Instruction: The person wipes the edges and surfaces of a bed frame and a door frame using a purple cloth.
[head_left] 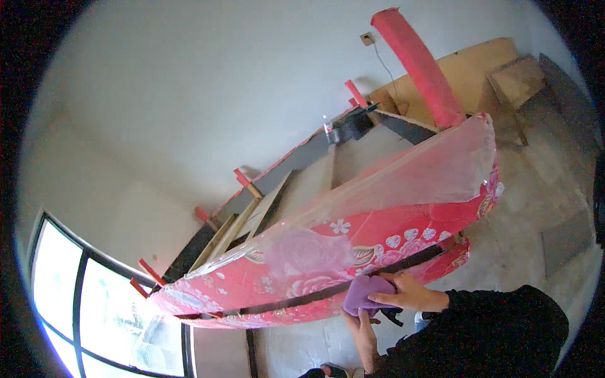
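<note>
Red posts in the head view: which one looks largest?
The post at the floral frame's right end, just right of the wall socket; it looks far longer and thicker than the other posts.

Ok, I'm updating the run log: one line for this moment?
left hand: holding rounded purple item | right hand: same item | nearby: red floral-covered frame

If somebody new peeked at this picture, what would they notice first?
Probably the long red flowery frame, stretching across the middle from lower left to upper right. Next might be the thick red post sticking up at its right end, near the top of the picture. Below the frame's front, the left hand and right hand hold a bright purple object.
</note>
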A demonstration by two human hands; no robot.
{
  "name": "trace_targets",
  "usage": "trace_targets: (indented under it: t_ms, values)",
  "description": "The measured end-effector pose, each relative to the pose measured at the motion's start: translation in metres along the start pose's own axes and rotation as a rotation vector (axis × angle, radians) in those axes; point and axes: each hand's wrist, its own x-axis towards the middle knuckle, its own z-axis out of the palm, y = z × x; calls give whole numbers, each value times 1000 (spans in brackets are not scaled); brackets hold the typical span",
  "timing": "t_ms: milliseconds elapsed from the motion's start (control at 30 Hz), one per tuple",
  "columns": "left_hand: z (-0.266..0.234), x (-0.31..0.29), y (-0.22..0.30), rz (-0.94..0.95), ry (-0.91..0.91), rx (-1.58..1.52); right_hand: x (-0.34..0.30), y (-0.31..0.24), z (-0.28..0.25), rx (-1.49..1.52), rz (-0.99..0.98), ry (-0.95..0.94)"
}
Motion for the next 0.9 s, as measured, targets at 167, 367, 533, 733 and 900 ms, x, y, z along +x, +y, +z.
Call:
trace_targets:
  t_ms: [167, 367, 533, 733, 900]
  values:
    - [18, 7, 1, -62, -207, 122, -20, -22, -32, 156, 108, 90]
    - [86, 7, -3, -118, -479, 111, -77, -11, -62, 303, 145, 547]
    - [132, -8, 7, 10, -925, 166, -130, -7, -75, 307, 166, 863]
    - [150, -31, 31, 41, -1180, 275, -169, -48, -70, 345, 166, 1081]
    - [133, -24, 44, 13, -1099, 228, -154, -60, -65, 315, 220, 955]
